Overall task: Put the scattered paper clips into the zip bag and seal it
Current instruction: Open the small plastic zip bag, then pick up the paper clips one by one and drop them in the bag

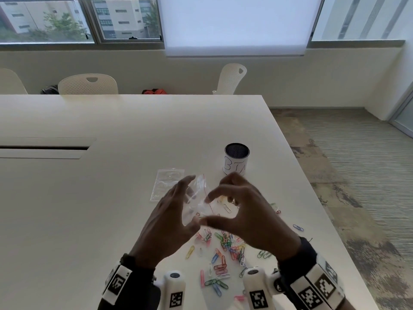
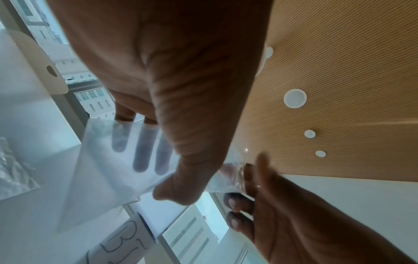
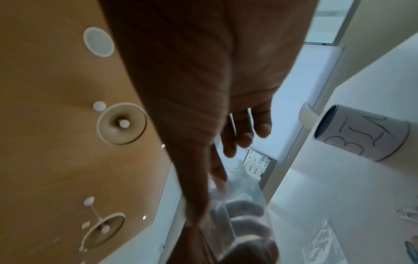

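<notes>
White table (image 1: 111,198): mesh cup (image 1: 237,158) marked "BIN" sat right of centre, and a second flat clear bag (image 1: 166,185) lay left of it, just above our hands in the frame. Coloured paper clips (image 1: 223,251) lay scattered low centre, under and between our wrists, none bagged that we could see. We held the zip bag (image 1: 199,202) raised at frame centre. Our left hand (image 1: 169,220) had fingers spread behind the film and thumb in front, gripping it. Our right hand (image 1: 248,211) pinched the bag's red-lined mouth edge with thumb and forefinger; other fingers hung curled, motion-blurred.
</notes>
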`<move>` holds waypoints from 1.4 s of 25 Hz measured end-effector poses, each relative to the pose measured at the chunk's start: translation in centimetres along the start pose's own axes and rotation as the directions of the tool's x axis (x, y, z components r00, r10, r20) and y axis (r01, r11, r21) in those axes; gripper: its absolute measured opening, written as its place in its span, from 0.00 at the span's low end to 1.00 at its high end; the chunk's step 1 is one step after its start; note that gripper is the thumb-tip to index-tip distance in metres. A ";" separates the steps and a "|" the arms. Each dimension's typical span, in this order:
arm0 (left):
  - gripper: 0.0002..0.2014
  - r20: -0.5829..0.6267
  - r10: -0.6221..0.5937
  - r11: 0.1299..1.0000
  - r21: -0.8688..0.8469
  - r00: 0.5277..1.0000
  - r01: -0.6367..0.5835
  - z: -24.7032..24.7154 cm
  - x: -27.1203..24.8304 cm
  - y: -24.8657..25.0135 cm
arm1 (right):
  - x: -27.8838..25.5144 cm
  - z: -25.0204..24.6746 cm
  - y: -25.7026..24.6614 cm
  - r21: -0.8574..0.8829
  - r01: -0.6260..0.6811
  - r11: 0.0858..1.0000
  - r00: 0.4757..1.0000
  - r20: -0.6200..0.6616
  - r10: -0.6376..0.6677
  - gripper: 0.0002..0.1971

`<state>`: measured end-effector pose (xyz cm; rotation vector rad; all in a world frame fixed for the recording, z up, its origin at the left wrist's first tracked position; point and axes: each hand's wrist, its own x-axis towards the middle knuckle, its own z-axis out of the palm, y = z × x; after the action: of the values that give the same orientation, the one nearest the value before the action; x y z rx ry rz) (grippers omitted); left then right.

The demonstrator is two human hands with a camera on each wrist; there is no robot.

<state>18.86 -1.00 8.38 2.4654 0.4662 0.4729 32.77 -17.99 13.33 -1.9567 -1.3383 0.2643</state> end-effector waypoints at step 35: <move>0.40 -0.125 -0.245 0.970 -0.034 0.961 0.243 -1.1 -4.9 -7.1 | 10.2 11.8 6.7 -0.218 0.242 0.945 0.851 0.516 -0.099 0.21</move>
<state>12.56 2.94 3.83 2.3272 0.8039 0.5314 35.62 -4.96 2.87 -2.0554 -1.9697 0.5528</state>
